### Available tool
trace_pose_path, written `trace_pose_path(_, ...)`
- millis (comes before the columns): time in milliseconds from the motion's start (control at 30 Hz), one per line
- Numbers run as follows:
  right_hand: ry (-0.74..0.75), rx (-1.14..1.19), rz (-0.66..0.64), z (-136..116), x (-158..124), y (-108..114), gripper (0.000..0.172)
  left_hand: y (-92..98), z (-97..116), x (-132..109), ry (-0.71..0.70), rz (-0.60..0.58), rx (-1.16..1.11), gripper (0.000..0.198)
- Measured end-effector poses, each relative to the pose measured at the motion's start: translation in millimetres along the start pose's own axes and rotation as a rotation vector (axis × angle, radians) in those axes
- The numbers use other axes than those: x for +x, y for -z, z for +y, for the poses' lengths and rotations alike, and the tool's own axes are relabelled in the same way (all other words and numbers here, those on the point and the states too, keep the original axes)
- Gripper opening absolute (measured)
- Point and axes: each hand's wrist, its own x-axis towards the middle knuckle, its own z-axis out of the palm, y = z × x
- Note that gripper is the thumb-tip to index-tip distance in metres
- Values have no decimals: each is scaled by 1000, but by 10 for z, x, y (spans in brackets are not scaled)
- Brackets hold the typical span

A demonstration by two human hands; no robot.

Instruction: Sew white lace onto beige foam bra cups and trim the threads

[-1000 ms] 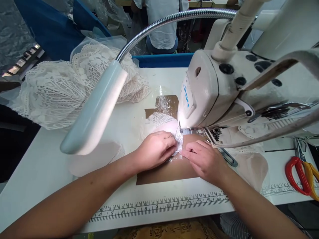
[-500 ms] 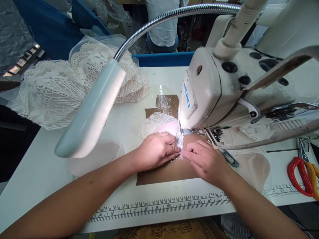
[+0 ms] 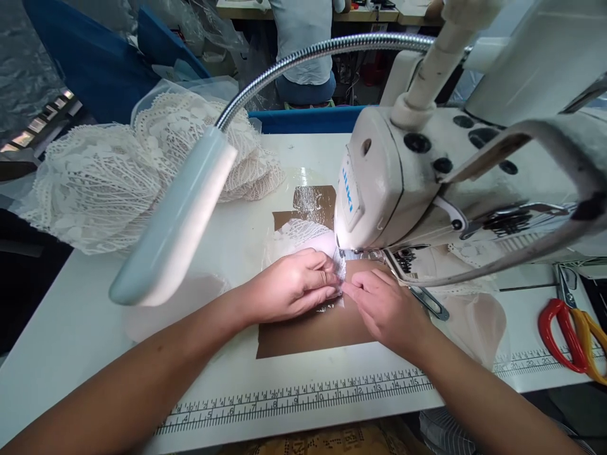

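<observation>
Fingers on the left hand [image 3: 296,284] are bunched together and pressed down on a white lace piece [image 3: 300,232] with a smooth pinkish part; can't tell if they're actually gripping it. The right hand [image 3: 391,309] is curled up, thumb and forefinger pinching the near edge. That piece sits right by the needle end of the sewing machine [image 3: 379,183], partly over shiny brown tape [image 3: 303,341] on a white table [image 3: 61,328].

Label on the machine reads JUKI in blue, on a glossy off-white body with round black caps. There's a printed ruler [image 3: 303,399] along the table's front edge, numbers like 8, 9, 10 and 11 readable.

Further out: a smooth grey-blue lamp [image 3: 175,221] on a ribbed metal gooseneck [image 3: 303,54], a puffy netted lace pile [image 3: 104,189] behind it, and scissors [image 3: 572,332] with red and yellow loop handles over on the right.
</observation>
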Motion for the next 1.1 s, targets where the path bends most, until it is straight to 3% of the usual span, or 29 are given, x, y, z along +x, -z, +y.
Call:
trace_pose_path(467,-10,-121,-11,-25,42,20,33,-53,-6,70,-107,-18,376,29)
trace_pose_path(867,-133,-401,65,-82,135,-53,44,-112,31,111,144,53,507,33)
trace_pose_path(1100,-164,-419,112,-35,153,-115,43,-105,31,66,179,82,567,33)
